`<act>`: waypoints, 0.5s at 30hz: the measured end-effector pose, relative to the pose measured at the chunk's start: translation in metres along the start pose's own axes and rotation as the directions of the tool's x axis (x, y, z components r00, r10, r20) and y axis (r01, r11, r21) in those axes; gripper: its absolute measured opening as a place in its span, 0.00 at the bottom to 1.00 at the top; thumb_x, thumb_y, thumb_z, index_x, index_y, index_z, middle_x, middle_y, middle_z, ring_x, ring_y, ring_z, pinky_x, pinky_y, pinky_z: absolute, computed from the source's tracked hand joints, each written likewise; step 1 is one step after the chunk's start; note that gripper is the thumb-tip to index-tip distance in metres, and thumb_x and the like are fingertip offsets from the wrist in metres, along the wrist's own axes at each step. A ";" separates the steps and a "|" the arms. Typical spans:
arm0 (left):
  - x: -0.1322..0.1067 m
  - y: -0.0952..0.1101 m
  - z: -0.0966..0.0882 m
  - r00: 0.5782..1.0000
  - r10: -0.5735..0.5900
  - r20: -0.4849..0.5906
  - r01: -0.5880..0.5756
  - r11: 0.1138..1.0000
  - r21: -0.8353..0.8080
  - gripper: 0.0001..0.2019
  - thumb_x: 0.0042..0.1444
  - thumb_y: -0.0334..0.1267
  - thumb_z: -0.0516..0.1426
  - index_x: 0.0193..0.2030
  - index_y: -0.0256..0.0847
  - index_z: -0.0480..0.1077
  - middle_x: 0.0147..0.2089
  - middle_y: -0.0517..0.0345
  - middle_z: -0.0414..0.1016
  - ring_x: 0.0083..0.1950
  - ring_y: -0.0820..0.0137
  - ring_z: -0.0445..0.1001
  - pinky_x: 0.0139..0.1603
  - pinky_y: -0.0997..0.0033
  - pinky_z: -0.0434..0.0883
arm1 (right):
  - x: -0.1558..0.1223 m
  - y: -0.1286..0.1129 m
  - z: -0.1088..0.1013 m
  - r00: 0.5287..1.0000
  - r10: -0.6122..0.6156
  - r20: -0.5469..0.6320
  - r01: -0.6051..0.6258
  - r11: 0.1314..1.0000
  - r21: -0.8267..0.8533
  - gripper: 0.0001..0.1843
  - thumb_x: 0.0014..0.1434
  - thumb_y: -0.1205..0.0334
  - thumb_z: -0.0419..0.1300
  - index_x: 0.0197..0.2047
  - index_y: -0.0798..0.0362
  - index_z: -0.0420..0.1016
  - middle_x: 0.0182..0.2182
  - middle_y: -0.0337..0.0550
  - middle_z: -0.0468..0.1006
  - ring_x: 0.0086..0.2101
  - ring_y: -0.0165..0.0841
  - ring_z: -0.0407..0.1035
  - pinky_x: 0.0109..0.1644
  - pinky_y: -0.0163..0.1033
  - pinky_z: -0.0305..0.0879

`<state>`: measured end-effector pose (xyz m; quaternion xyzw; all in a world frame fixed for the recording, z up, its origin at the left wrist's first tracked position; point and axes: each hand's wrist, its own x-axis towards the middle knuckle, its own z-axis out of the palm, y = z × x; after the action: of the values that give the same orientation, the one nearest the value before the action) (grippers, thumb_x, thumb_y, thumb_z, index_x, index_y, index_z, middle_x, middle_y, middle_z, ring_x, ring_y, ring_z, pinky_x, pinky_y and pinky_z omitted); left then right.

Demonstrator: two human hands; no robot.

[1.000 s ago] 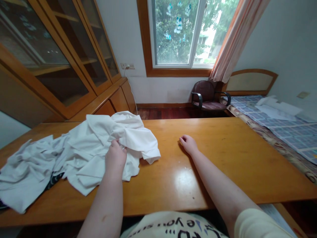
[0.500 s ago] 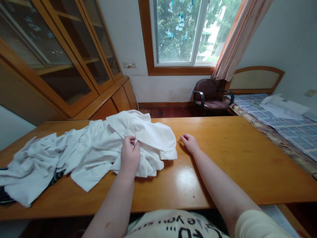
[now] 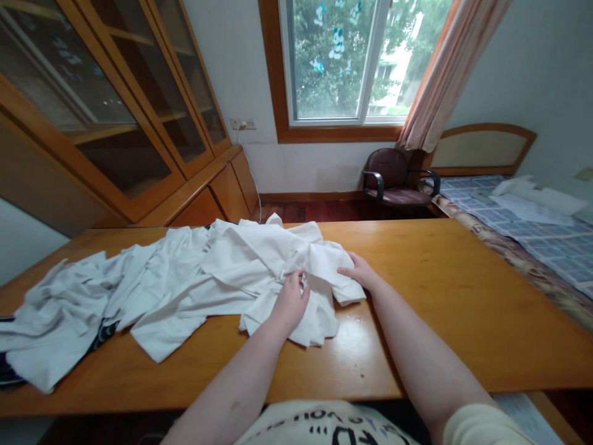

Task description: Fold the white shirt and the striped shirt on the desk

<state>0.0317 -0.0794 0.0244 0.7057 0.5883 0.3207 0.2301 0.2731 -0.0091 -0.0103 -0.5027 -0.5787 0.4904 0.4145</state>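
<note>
A crumpled white cloth (image 3: 231, 266), perhaps a garment, lies at the near end of a long white heap on the wooden table (image 3: 435, 290). My left hand (image 3: 293, 300) is closed on a gathered part of it near the middle, thumb and fingers pinching the fabric. At the cloth's right end, my right hand (image 3: 364, 272) has its thumb over the edge, with the other fingers partly hidden behind the fabric. More rumpled white fabric (image 3: 60, 309) stretches to the left, with a dark patterned piece (image 3: 105, 332) showing under it.
A glass-fronted wooden cabinet (image 3: 139, 117) stands at the back left. Beyond the table are a brown armchair (image 3: 393, 179) and a window (image 3: 333, 62) with a pink curtain (image 3: 451, 80). A bed with a checked cover (image 3: 523, 228) stands on the right.
My left hand has moved right, pulling the white cloth along the table. My right hand, apart from the cloth before, now grips its right end.
</note>
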 end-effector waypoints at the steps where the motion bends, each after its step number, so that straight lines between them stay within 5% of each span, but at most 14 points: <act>1: -0.002 0.000 0.003 1.000 0.011 0.024 -0.012 1.000 0.024 0.17 0.57 0.35 0.52 0.53 0.36 0.61 0.49 0.44 0.70 0.51 0.61 0.71 0.54 0.58 0.67 | -0.001 -0.001 0.001 1.000 0.003 -0.009 -0.003 1.000 -0.031 0.37 0.39 0.50 0.71 0.52 0.54 0.71 0.45 0.47 0.78 0.44 0.43 0.72 0.47 0.46 0.68; 4: -0.005 0.008 -0.004 0.997 -0.010 0.082 0.004 0.997 0.076 0.20 0.57 0.35 0.53 0.56 0.35 0.61 0.52 0.41 0.70 0.54 0.60 0.70 0.56 0.58 0.67 | -0.003 -0.003 0.005 1.000 -0.021 -0.024 0.018 0.996 -0.091 0.32 0.43 0.53 0.69 0.51 0.54 0.72 0.44 0.46 0.79 0.43 0.41 0.72 0.47 0.45 0.68; 8: 0.002 0.020 -0.046 0.994 0.042 0.102 -0.052 0.994 0.100 0.15 0.58 0.38 0.51 0.51 0.40 0.69 0.51 0.48 0.73 0.54 0.61 0.71 0.57 0.61 0.67 | -0.006 -0.003 0.008 0.999 -0.020 0.027 0.021 0.999 -0.044 0.20 0.45 0.55 0.65 0.42 0.55 0.76 0.37 0.42 0.80 0.38 0.39 0.73 0.43 0.42 0.67; 11: 0.017 0.011 -0.090 0.988 0.049 -0.149 -0.013 0.973 0.229 0.16 0.58 0.41 0.51 0.50 0.41 0.70 0.52 0.48 0.73 0.56 0.60 0.70 0.59 0.58 0.65 | -0.009 -0.008 0.007 1.000 0.016 0.026 -0.018 0.997 0.080 0.17 0.41 0.58 0.65 0.36 0.54 0.76 0.31 0.39 0.79 0.33 0.37 0.72 0.38 0.40 0.67; 15: 0.033 -0.025 -0.128 0.892 -0.143 -0.429 0.334 0.848 0.412 0.33 0.53 0.49 0.57 0.62 0.34 0.60 0.64 0.31 0.58 0.65 0.45 0.58 0.63 0.46 0.57 | -0.013 -0.017 0.003 0.990 0.138 0.026 -0.139 0.948 0.288 0.13 0.37 0.60 0.62 0.30 0.54 0.74 0.24 0.39 0.76 0.25 0.35 0.69 0.30 0.38 0.64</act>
<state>-0.0740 -0.0489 0.1009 0.5834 0.7668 0.2660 -0.0306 0.2687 -0.0225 0.0061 -0.4748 -0.4653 0.5989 0.4464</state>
